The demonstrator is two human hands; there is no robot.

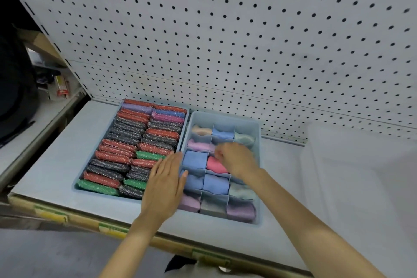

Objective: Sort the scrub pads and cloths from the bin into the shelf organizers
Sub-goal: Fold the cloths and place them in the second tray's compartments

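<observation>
The left hand [165,178] lies flat with its fingers straight and close together, palm down, over the seam where the two pale blue organizers meet. Its fingertips reach the near pads and the dividing rim; whether the palm presses on anything cannot be told. Directly left of this hand and stretching away from it is the scrub pad tray [108,196], packed in two rows with glittery scrub pads [126,142] standing on edge: red, black and green close to the hand, purple, blue and pink at the far end.

The right hand [237,159] hangs inside the divided organizer [225,118], just right of the left hand's fingertips. Its fingers are curled downward and blurred, so it cannot be told whether they pinch a cloth or hold nothing. A pink cloth [215,165] sits in the compartment right under its knuckles, a blue cloth [215,184] in the one nearer the wrist, and other rolled cloths in peach, lilac, mint and grey fill the cells around and beyond the hand.

Both organizers rest on a pale shelf [56,153] backed by a white pegboard [225,29]. Below the forearms, the shelf edge carries yellow-and-green label strips [112,229] whose print is too blurred to read. Far to the left of both hands, a red-and-white package [62,88] also shows no legible writing.
</observation>
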